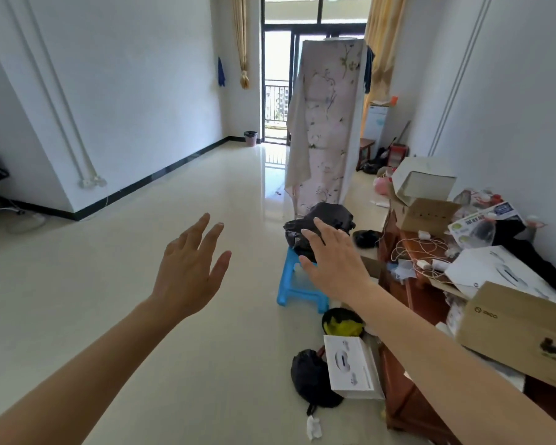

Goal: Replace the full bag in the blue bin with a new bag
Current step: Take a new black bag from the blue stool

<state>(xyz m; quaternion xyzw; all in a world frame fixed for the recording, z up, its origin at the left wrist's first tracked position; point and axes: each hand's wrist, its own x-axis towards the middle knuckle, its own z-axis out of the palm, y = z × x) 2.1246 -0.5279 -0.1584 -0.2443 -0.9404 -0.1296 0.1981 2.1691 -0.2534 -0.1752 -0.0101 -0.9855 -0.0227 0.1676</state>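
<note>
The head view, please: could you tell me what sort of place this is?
Probably a sparsely furnished apartment living room: a glossy tiled floor, a glazed balcony door with tied-back curtains, and a wooden cabinet piled with cardboard boxes and charging cables.

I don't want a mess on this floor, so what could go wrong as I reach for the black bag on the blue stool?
1. The crumpled black plastic bag sits heaped on the small blue plastic stool; a one-handed grab by the right hand might tip it off.
2. The tied black bag and white box lie on the floor nearby, a trip hazard.
</note>
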